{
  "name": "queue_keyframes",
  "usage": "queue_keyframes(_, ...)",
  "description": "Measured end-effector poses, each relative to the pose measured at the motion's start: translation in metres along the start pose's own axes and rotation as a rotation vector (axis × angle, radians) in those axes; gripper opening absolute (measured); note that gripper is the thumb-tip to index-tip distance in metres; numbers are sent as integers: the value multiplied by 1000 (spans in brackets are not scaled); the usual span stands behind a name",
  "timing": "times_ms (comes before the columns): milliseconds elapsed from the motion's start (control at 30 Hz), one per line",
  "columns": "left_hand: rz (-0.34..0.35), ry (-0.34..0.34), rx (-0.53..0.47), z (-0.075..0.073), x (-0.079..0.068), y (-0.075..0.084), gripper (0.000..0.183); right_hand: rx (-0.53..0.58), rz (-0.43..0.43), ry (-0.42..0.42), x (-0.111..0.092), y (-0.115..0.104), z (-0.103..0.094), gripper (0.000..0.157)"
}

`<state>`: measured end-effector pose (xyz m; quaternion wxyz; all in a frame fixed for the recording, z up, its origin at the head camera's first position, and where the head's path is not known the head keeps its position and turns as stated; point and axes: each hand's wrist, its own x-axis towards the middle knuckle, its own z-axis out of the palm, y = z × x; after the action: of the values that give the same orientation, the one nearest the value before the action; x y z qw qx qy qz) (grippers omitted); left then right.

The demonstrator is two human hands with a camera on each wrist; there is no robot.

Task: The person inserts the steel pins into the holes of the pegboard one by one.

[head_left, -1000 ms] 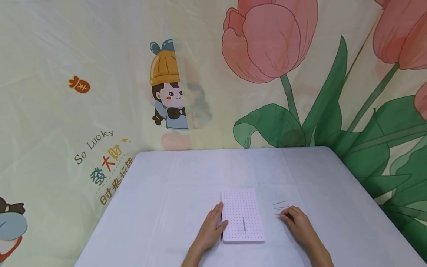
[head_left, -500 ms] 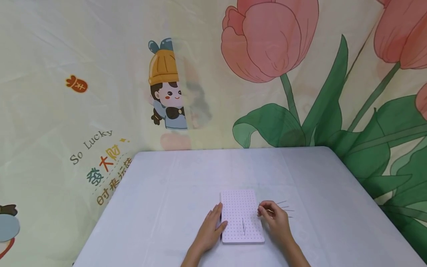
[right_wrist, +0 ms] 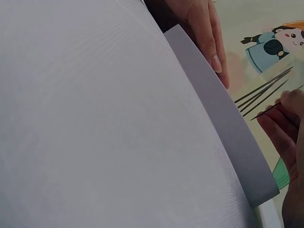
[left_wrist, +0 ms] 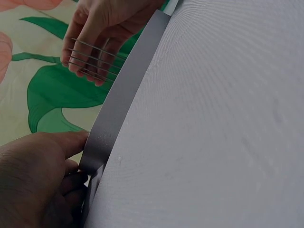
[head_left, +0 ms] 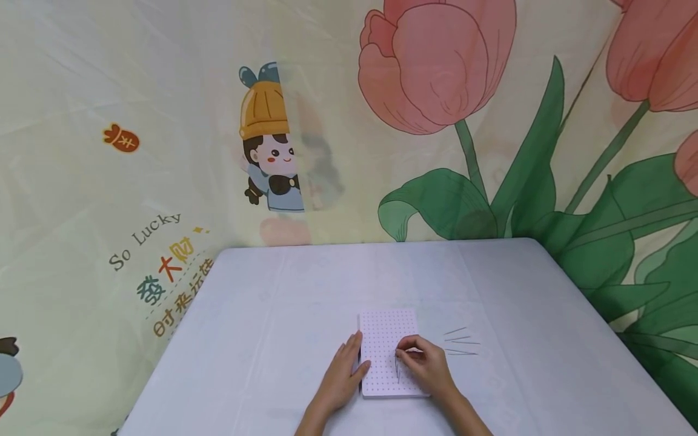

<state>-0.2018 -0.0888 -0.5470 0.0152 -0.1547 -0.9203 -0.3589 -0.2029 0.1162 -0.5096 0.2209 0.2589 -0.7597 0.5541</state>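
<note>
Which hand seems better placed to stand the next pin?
Probably the right hand: it pinches a pin over the board, near the standing pins. The left hand rests at the board's left edge.

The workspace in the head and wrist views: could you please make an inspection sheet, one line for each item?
Surface: white table.
Job's things: white pegboard with standing pins; loose pins lie to its right.
Clutter: nothing seen.
Grippers: left hand rests along the pegboard's left edge; right hand pinches a thin pin over it.
Cables: nothing seen.
Surroundings: backdrop printed with tulips and cartoon figures.
</note>
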Motion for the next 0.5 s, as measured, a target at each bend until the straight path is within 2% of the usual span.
queue_keyframes(233,-2,-1,5,1,1,-2,64,13,-18,-50,-2,3,2,17)
queue_keyframes(400,0,-3,1,1,1,-2,64,-22,-39,-20,-8,23,6,23)
queue_keyframes(500,-2,-6,-2,1,1,-1,64,-30,-12,-24,-11,34,7,28)
